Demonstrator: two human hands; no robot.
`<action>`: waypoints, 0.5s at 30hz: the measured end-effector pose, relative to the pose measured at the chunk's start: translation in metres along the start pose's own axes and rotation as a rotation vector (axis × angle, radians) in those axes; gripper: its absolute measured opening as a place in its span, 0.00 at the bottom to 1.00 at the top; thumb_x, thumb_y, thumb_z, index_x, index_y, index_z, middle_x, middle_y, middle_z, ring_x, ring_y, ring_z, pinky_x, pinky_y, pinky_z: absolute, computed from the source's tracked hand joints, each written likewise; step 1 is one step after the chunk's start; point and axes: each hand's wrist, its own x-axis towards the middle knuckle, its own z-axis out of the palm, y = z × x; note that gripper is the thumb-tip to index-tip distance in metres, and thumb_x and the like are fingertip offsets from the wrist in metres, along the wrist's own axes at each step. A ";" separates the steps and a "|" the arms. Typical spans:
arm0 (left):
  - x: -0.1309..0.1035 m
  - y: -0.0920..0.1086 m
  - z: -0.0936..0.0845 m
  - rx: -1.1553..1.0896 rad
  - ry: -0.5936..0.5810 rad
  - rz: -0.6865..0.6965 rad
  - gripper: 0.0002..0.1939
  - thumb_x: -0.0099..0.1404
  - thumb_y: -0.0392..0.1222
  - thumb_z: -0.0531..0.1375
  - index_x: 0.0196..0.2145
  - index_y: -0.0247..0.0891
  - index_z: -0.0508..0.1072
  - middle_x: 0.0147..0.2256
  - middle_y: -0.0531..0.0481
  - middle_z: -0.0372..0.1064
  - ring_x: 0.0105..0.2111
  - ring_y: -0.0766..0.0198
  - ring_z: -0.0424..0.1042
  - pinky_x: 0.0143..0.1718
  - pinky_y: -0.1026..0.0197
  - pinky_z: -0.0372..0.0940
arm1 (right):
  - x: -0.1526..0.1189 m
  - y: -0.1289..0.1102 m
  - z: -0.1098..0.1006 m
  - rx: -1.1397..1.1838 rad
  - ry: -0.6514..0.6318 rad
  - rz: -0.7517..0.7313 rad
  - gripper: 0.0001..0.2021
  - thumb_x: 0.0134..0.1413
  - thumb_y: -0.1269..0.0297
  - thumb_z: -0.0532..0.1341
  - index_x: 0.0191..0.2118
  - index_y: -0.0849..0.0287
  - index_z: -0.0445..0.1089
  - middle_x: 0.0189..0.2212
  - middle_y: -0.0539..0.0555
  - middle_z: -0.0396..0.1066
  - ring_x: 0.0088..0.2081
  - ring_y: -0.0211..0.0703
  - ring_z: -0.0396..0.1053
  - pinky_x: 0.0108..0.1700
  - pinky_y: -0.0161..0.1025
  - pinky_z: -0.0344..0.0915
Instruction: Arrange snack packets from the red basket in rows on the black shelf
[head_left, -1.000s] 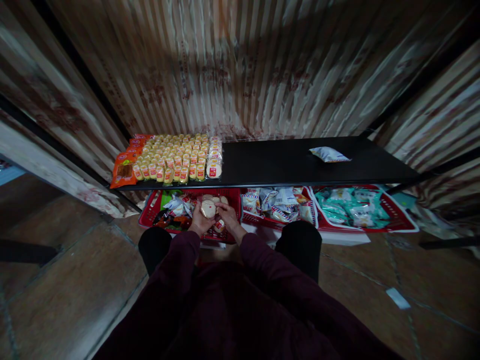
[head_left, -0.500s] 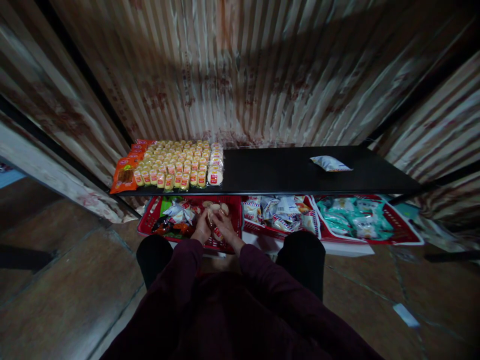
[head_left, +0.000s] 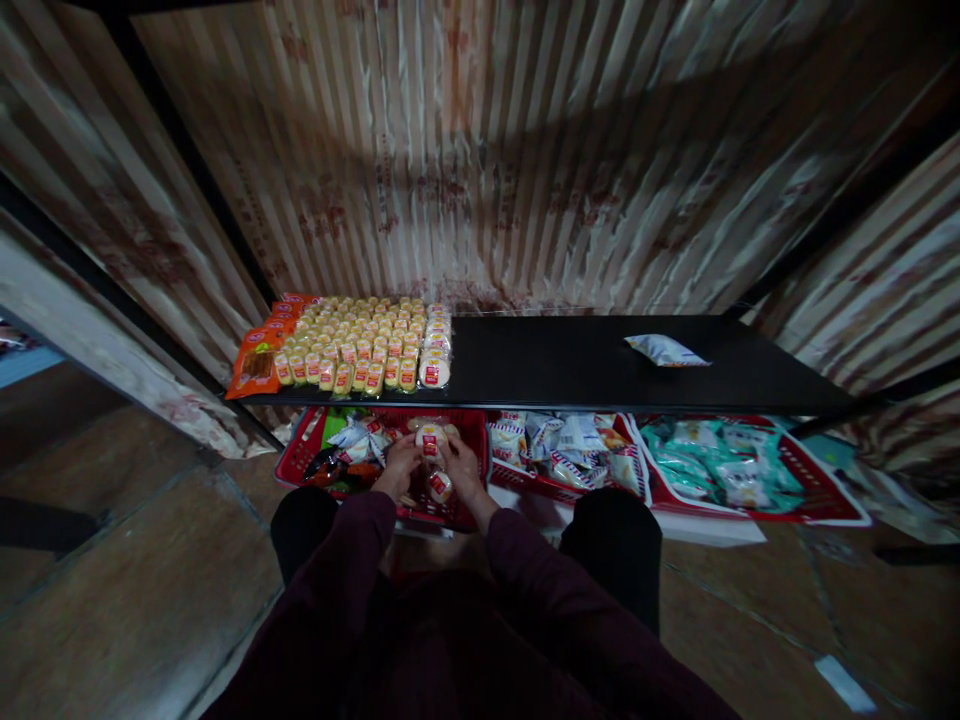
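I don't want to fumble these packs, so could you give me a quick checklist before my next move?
1. Left hand on the round pack: ok.
2. Right hand on it too: ok.
3. Its red label facing up into view: ok.
4. Held pack raised clear of those below: cannot tell; the hands hide its underside.
5. Round packs on the shelf lined up: ok, beside the yellow ones.
6. White packet grouped with others: not ok, it lies alone.

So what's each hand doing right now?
Left hand: closed on one side of a round wrapped cake.
Right hand: closed on the same cake's other side.
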 end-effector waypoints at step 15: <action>0.004 0.036 0.020 -0.032 -0.059 0.207 0.18 0.44 0.35 0.66 0.37 0.35 0.73 0.31 0.50 0.73 0.29 0.68 0.71 0.33 0.65 0.64 | 0.018 -0.053 0.001 -0.408 0.136 -0.155 0.20 0.57 0.52 0.54 0.49 0.55 0.71 0.44 0.56 0.75 0.42 0.45 0.72 0.45 0.39 0.66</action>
